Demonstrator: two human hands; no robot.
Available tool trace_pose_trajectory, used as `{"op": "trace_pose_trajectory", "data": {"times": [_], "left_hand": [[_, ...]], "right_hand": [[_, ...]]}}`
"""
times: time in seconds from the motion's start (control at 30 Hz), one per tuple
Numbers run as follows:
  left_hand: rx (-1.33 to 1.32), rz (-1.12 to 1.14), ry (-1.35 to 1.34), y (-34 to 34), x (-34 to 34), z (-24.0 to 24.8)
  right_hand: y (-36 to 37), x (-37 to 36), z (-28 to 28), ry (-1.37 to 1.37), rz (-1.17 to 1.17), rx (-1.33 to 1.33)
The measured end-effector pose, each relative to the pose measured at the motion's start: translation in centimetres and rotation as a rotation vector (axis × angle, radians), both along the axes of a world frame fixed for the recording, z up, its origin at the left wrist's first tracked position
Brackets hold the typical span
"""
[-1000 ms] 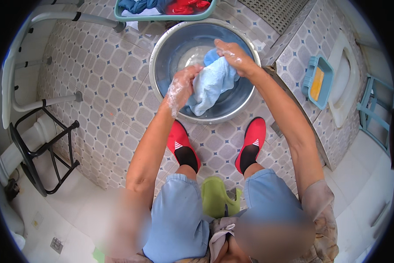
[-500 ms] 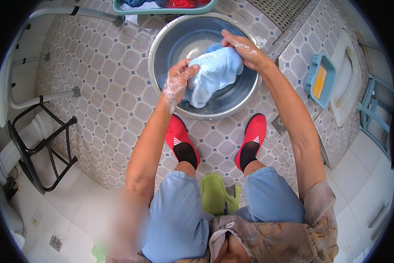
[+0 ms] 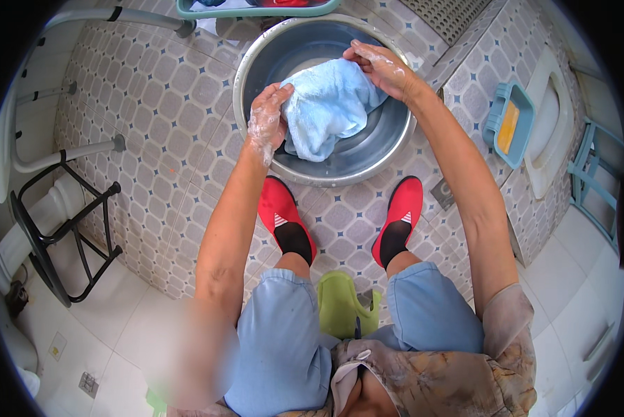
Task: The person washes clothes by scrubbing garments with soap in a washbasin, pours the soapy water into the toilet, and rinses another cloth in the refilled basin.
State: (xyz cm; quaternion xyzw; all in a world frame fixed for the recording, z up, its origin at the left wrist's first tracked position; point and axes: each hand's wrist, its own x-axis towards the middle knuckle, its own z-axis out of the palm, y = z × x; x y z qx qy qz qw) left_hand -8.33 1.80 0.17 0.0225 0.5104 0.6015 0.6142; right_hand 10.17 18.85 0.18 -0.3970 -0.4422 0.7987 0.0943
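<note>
A light-blue terry cloth (image 3: 329, 108), looking like a small towel, is stretched between my two hands above a wide metal basin (image 3: 385, 147). My left hand (image 3: 267, 115) is closed on the cloth's left edge, with white suds over the back of the hand and wrist. At the upper right edge of the cloth, my right hand (image 3: 387, 71) grips it, suds along the thumb side; some of its fingers are hidden behind the fabric. The lower end of the cloth hangs down inside the basin, towards its near wall.
A teal tub (image 3: 256, 12) with clothes stands beyond the basin. On the tiled ledge at right, a blue tray (image 3: 524, 135) holds a yellow bar (image 3: 508, 127). A black-framed stool (image 3: 79, 236) and grey rail (image 3: 72, 154) are at left. A green plastic stool (image 3: 336, 299) is beneath me.
My left hand has moved left and up, my right hand slightly left and up. The cloth has gone with them, spread wider and turned. The whole view has shifted slightly.
</note>
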Motion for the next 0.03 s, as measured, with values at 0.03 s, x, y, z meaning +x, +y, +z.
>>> {"op": "trace_pose_trajectory", "data": {"times": [0.03], "left_hand": [[-0.001,-0.001,0.000,-0.02,0.05,-0.02]], "right_hand": [[0.03,0.04,-0.12,-0.002,0.001,0.007]]}}
